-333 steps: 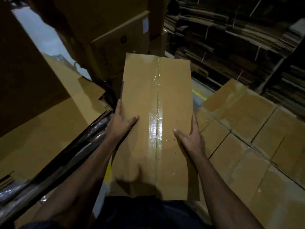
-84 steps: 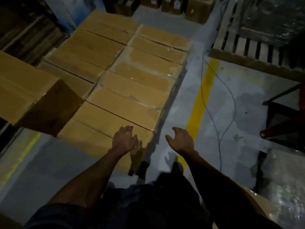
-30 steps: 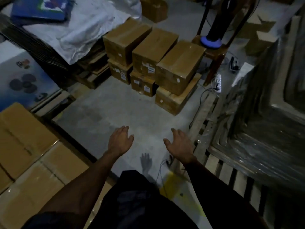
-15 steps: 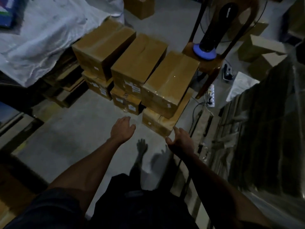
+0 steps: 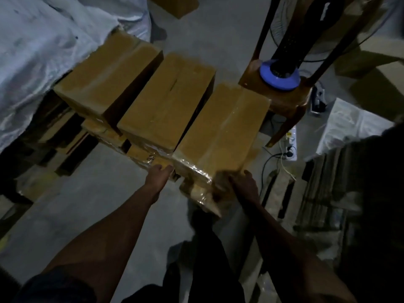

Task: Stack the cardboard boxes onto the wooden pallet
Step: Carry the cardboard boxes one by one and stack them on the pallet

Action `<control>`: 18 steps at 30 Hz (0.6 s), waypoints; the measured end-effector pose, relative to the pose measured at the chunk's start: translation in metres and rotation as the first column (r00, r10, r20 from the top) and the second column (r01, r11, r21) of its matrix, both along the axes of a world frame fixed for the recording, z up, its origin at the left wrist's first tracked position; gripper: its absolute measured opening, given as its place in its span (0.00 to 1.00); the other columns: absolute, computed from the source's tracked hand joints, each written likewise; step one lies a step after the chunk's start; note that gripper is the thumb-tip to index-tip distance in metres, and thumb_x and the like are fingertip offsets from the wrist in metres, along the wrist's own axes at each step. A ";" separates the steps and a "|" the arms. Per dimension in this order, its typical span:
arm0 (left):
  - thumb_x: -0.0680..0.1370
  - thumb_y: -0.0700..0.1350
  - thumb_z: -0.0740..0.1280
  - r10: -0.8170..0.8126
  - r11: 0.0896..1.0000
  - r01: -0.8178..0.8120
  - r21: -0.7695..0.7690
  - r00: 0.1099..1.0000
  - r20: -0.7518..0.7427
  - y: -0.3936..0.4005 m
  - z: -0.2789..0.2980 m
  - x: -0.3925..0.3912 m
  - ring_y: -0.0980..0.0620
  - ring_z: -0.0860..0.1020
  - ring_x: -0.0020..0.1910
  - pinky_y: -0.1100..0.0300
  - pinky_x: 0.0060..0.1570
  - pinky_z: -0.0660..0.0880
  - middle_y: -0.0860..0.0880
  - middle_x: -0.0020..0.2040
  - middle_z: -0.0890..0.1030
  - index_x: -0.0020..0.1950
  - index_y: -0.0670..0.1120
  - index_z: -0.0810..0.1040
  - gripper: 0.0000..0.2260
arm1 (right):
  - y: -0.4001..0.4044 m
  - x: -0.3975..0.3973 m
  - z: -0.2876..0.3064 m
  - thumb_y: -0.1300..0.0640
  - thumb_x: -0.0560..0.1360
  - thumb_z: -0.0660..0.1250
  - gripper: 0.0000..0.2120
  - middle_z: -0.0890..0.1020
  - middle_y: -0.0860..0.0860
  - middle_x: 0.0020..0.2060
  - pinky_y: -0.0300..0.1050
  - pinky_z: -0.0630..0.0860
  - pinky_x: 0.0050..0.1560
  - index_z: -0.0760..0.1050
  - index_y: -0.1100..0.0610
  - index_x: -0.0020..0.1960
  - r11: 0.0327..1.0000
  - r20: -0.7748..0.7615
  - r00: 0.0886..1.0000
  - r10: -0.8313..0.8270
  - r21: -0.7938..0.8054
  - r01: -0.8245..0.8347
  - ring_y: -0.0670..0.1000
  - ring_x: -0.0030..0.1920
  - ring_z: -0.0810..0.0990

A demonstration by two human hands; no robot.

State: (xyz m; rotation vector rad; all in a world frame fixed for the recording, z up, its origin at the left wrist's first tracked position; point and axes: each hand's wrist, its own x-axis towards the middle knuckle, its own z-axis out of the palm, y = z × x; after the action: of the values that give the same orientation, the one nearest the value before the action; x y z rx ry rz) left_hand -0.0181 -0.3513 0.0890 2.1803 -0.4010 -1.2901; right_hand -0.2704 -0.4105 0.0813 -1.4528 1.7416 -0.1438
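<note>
Three taped cardboard boxes lie side by side on a lower layer of boxes [image 5: 140,152] on the concrete floor: a left box [image 5: 107,77], a middle box [image 5: 168,101] and a right box [image 5: 220,130]. My left hand [image 5: 158,177] reaches with straight fingers to the right box's near left corner, low on its end face. At the near right corner of that same box is my right hand [image 5: 242,183]; motion blur hides how its fingers lie. The stacked pallet is out of view.
A brown chair [image 5: 284,101] carrying a fan with a blue base [image 5: 279,73] stands just behind the right box. A power strip and cables [image 5: 290,141] lie on the floor beside wooden slats [image 5: 282,189]. A white tarp [image 5: 43,40] covers goods at left. A dark wrapped stack [image 5: 349,193] is at right.
I have turned away from the pallet of boxes and closed in on this smaller stack. Both hands went from hanging free in the air to reaching the right box's near end.
</note>
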 end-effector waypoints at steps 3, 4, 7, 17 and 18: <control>0.80 0.52 0.66 0.099 0.994 -0.095 0.054 0.993 -0.062 -0.042 -0.047 0.000 0.41 0.67 0.71 0.50 0.64 0.67 0.44 0.72 0.69 0.76 0.38 0.64 0.29 | -0.050 -0.001 -0.056 0.35 0.73 0.67 0.41 0.69 0.58 0.72 0.55 0.67 0.70 0.63 0.57 0.77 0.994 0.038 0.994 -0.105 0.040 0.104 0.59 0.71 0.70; 0.79 0.53 0.67 0.126 0.991 -0.121 0.062 0.988 -0.092 -0.052 -0.060 0.001 0.40 0.66 0.72 0.49 0.65 0.66 0.42 0.75 0.66 0.77 0.38 0.61 0.32 | -0.060 0.000 -0.068 0.37 0.74 0.69 0.42 0.68 0.57 0.74 0.52 0.67 0.71 0.60 0.57 0.78 0.985 0.064 0.985 -0.158 0.078 0.153 0.58 0.72 0.69; 0.77 0.55 0.70 0.191 0.977 -0.178 0.113 0.976 -0.109 -0.087 -0.103 0.005 0.39 0.67 0.72 0.45 0.68 0.67 0.40 0.76 0.65 0.77 0.39 0.60 0.36 | -0.092 0.004 -0.105 0.48 0.75 0.73 0.39 0.70 0.55 0.73 0.45 0.68 0.64 0.59 0.56 0.79 0.952 0.162 0.941 -0.297 0.120 0.280 0.57 0.70 0.71; 0.71 0.52 0.77 0.167 0.983 -0.165 0.078 0.986 -0.023 -0.127 -0.182 0.014 0.52 0.80 0.29 0.58 0.43 0.76 0.46 0.28 0.80 0.36 0.35 0.79 0.20 | -0.113 0.015 -0.179 0.40 0.69 0.76 0.51 0.67 0.54 0.75 0.60 0.68 0.71 0.50 0.52 0.81 0.850 0.204 0.827 -0.523 0.202 0.487 0.59 0.72 0.69; 0.68 0.59 0.78 0.144 0.987 -0.144 0.068 0.990 0.004 -0.123 -0.186 0.015 0.49 0.82 0.35 0.52 0.48 0.79 0.44 0.33 0.82 0.43 0.35 0.80 0.25 | -0.111 0.015 -0.179 0.42 0.71 0.76 0.49 0.67 0.55 0.75 0.58 0.68 0.71 0.51 0.54 0.81 0.841 0.177 0.824 -0.538 0.182 0.510 0.59 0.72 0.69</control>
State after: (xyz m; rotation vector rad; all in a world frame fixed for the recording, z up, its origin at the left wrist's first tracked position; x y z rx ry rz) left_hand -0.0031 -0.4742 -0.0974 2.2213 -0.1967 -1.2415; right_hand -0.2552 -0.5219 -0.0979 -0.7944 1.8833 -0.4611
